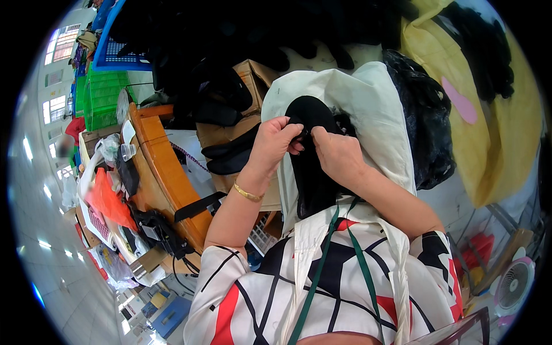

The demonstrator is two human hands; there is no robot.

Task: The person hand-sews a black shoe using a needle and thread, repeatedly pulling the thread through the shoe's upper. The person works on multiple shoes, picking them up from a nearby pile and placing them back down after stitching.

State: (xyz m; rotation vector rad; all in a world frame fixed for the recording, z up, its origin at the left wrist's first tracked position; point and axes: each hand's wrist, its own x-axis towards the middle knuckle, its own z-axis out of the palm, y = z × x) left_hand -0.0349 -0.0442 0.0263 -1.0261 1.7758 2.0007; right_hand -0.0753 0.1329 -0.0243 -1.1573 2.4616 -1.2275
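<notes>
Clock directions taken from the centre of the view; one black round-ended piece [310,109], just off centre towards one o'clock, held in both hands above a white cloth [374,106]; left hand [272,141], thumb and forefinger pinched narrow on the piece's left edge, a gold bangle [249,194] at its wrist; right hand [339,154], fingers curled in and narrow, holding the piece's right side, its exact grip too hidden to tell; black plastic bag [418,129], at two o'clock, just beside the cloth; pink sole-shaped piece [459,101], farther out at two o'clock, on yellow sheeting [489,167]; wooden frame [164,167], orange-brown, at nine o'clock; green crate [106,98], at ten o'clock; round fan [513,284], at four o'clock.
</notes>
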